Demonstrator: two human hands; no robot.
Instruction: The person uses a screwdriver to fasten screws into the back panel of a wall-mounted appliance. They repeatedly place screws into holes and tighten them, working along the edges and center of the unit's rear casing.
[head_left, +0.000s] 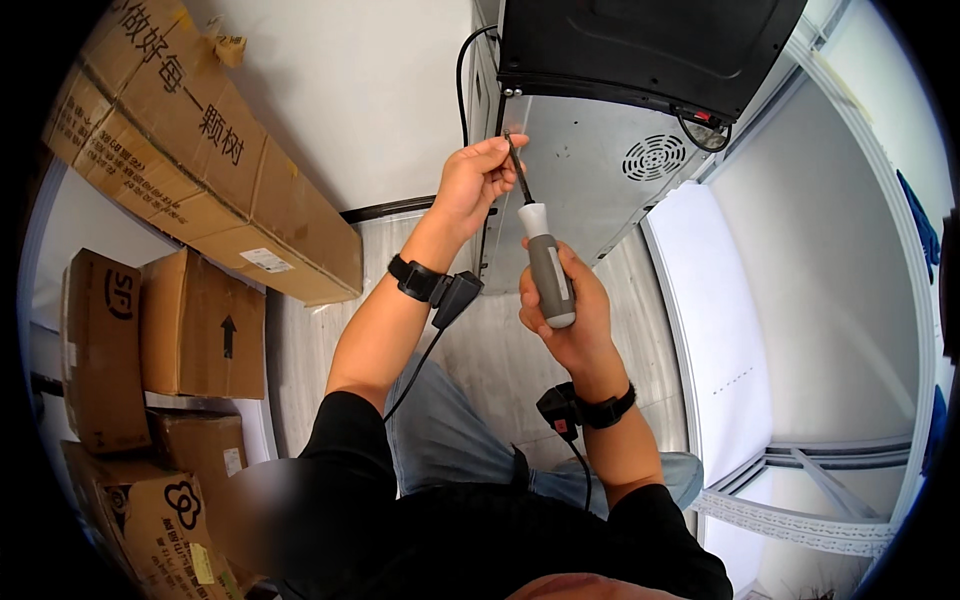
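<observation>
A screwdriver (547, 267) with a grey and white handle and a dark shaft is held up in front of me. My right hand (575, 300) wraps round its handle. Close to the tip, the fingers of my left hand (478, 180) are pinched at the shaft's end; a tiny dark piece shows there, too small to name. Just beyond my hands stands a metal cabinet (580, 190) with a round slotted vent (654, 157) and a black panel (640, 50) at its top. The cabinet's edge is partly hidden behind my left hand.
A tall cardboard carton (200, 160) leans at the left, with several smaller boxes (205, 325) stacked nearer me. A black cable (463, 90) runs down beside the cabinet. On the right are a white panel (715, 330) and a metal frame (800, 520). Wood-patterned floor (310, 350) lies below.
</observation>
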